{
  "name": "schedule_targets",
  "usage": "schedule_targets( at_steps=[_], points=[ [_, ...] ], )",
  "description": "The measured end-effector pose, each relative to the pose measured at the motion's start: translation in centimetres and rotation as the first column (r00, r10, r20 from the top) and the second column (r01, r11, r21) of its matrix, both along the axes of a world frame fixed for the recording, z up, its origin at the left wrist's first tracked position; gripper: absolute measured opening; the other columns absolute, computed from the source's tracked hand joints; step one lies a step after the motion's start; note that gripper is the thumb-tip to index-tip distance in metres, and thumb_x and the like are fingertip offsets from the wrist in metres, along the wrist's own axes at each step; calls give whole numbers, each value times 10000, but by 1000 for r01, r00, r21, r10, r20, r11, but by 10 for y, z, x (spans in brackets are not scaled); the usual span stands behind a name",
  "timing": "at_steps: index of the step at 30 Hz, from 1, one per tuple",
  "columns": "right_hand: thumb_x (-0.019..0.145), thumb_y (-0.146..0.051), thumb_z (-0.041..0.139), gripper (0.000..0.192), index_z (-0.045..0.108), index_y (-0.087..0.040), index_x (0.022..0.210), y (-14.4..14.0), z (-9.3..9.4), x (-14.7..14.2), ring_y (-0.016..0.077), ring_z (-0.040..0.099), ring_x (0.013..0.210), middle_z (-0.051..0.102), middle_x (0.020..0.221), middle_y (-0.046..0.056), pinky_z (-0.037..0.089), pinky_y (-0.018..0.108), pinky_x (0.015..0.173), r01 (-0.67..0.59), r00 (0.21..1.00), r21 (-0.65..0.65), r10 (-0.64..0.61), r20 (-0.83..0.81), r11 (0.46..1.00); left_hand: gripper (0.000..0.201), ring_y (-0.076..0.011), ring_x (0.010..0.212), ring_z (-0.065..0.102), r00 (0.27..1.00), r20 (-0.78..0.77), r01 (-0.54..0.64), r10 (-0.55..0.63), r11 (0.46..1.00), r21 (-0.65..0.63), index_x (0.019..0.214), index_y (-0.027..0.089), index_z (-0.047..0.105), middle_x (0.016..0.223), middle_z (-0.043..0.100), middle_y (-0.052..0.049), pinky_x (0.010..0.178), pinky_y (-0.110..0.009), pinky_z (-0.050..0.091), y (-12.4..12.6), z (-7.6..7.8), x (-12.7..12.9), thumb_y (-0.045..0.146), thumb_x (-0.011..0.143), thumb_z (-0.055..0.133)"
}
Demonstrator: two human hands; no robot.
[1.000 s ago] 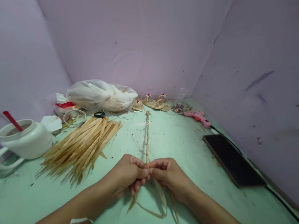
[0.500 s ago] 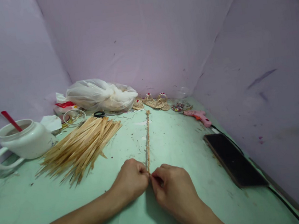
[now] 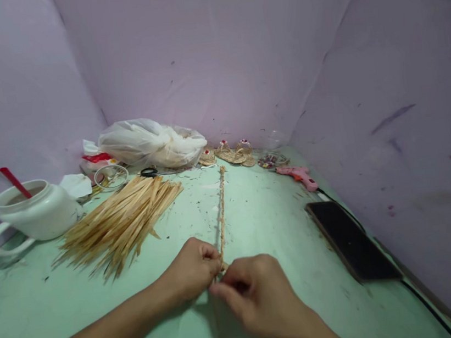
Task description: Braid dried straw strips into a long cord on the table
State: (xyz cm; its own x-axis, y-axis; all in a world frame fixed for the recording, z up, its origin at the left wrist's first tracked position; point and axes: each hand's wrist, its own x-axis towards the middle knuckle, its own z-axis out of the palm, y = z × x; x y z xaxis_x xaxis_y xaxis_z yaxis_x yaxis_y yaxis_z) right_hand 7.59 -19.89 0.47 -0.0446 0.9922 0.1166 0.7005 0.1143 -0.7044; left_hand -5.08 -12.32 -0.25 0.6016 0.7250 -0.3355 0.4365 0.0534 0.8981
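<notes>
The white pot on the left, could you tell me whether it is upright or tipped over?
Upright: the white pot stands on its base on the green table, mouth facing up, with a red stick leaning out of it.

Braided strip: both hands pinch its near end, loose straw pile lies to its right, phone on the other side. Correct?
Not quite. In the head view the straw pile lies left of the braided strip; the phone is on the right. Both the left hand and right hand pinch its near end.

A second ago the loose strips trailed in plain sight below both hands; now the right hand (image 3: 259,297) has rolled knuckles-up over them (hiding them), fingers crossing toward the left hand (image 3: 192,267), which has turned palm-down at the braid's (image 3: 222,214) near end.
</notes>
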Motion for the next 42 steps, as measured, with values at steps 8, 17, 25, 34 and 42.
schedule_targets(
  at_steps=[8,17,25,34,42],
  points=[
    [617,-314,589,242,566,-123,764,24,-4,8,86,450,466,532,562,3,359,215,465,-15,645,-494,-369,-670,870,167,-56,449,243,995,49,81,-81,997,3,509,123,477,444,311,52,432,-197,187,-1,0,-4,228,621,411],
    [605,-210,562,155,515,-135,477,25,-20,2,48,346,402,489,424,-22,247,191,412,58,794,-444,-311,-523,894,209,-78,463,315,960,-270,161,-73,934,319,508,129,540,445,359,31,447,-201,221,-2,3,-5,227,642,414],
    [568,-186,581,84,537,-130,522,21,-9,-5,50,393,417,535,459,-15,272,185,434,35,597,-513,-430,-678,858,277,-195,589,539,812,-583,401,22,705,584,788,157,601,655,596,-90,568,-296,368,-40,22,-10,192,749,329],
    [466,-153,653,149,536,-132,556,21,-10,-3,50,407,400,541,459,-28,259,183,415,-8,523,-550,-465,-714,835,267,-175,608,549,920,-388,289,-43,745,601,743,141,580,684,608,-83,596,-299,411,-40,19,-8,282,778,356],
    [513,-234,681,216,534,-123,626,24,-9,5,47,415,396,588,511,8,235,175,405,-125,543,-525,-385,-746,842,164,-75,296,348,999,-1,-39,41,955,-295,681,130,520,408,458,27,317,-198,278,-6,18,-2,268,655,434]
  ],
)
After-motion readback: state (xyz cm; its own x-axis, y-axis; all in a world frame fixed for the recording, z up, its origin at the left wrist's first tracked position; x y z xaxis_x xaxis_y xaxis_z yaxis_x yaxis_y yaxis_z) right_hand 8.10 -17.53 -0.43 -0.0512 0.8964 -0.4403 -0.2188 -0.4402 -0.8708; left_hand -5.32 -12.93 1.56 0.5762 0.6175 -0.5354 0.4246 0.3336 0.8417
